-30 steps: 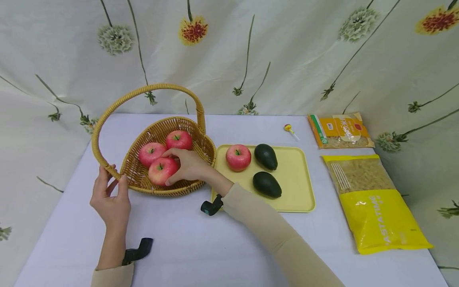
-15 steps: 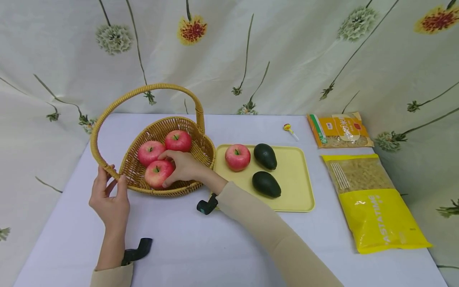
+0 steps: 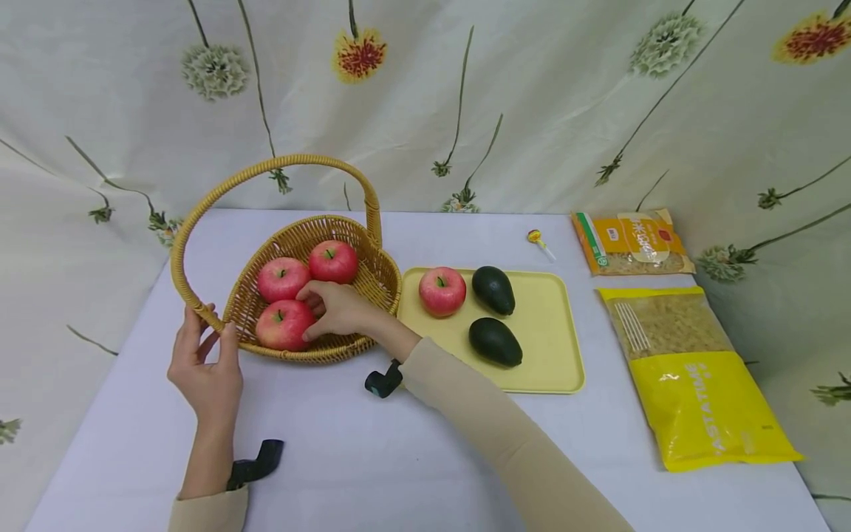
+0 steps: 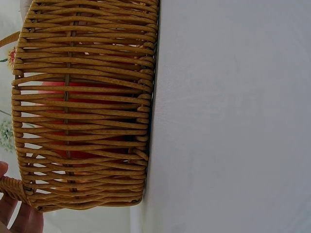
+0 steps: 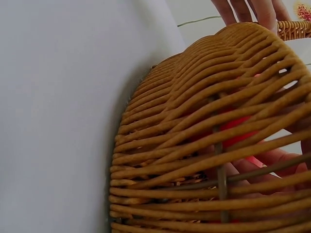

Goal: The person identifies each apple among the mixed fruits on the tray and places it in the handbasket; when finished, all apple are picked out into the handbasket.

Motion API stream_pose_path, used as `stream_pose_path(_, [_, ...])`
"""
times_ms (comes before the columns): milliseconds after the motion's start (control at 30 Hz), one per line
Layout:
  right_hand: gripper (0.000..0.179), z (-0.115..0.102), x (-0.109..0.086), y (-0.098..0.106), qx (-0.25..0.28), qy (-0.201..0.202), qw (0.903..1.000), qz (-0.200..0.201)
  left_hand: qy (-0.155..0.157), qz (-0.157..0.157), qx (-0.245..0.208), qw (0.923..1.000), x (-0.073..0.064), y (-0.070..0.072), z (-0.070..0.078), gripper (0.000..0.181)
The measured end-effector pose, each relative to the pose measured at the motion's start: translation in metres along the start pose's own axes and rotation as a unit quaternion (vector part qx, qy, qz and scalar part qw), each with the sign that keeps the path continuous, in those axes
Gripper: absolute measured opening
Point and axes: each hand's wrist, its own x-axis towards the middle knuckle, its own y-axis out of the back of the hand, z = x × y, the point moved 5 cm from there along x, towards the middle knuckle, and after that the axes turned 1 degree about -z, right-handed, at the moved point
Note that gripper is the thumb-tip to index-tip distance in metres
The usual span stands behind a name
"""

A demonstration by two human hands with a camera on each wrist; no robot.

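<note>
A wicker basket with a tall arched handle stands at the left of the table. My left hand pinches the foot of that handle at the basket's left end. Inside lie three red apples: a front one, a left one and a back one. My right hand reaches in over the right rim, fingers and thumb at the right side of the front apple. In the right wrist view, wicker partly hides this hand and the apple.
Right of the basket, a yellow tray bears another apple and two dark green avocados. Behind it lies a lollipop. An orange food packet and a yellow pasta bag lie at the right.
The front apple has shifted left within the basket. My right hand has moved slightly left, and its fingers have drawn back from the apple's top to its right side. My left hand stays put.
</note>
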Motion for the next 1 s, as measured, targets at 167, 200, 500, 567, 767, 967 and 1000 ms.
stream_pose_path(167, [0.056, 0.001, 0.0, 0.0, 0.003, -0.002, 1.0, 0.0, 0.0, 0.003, 0.002, 1.0, -0.001, 0.0, 0.001, 0.054])
stream_pose_path(200, [0.057, 0.001, 0.0, 0.0, 0.002, -0.002, 1.0, 0.001, 0.0, 0.002, 0.003, 1.0, -0.001, 0.0, 0.0, 0.054])
stream_pose_path(500, [0.061, -0.001, -0.002, 0.001, -0.037, 0.014, 0.9992, 0.012, 0.001, 0.0, 0.012, 0.9999, -0.001, 0.0, -0.002, 0.055])
stream_pose_path(567, [0.061, -0.003, -0.005, 0.002, -0.048, 0.019, 0.9986, 0.009, 0.001, -0.001, 0.012, 0.9999, -0.001, 0.0, -0.002, 0.055])
stream_pose_path(767, [0.058, -0.007, -0.018, 0.009, -0.034, 0.036, 0.9987, 0.017, -0.001, -0.002, 0.015, 0.9999, -0.001, 0.001, -0.002, 0.056])
stream_pose_path(967, [0.056, -0.009, -0.039, 0.026, 0.016, 0.052, 0.9979, 0.035, -0.001, 0.001, 0.012, 0.9999, 0.0, 0.0, 0.0, 0.056])
stream_pose_path(1000, [0.055, -0.01, -0.043, 0.03, 0.024, 0.055, 0.9974, 0.038, -0.002, 0.0, 0.013, 0.9999, 0.0, 0.0, 0.0, 0.056])
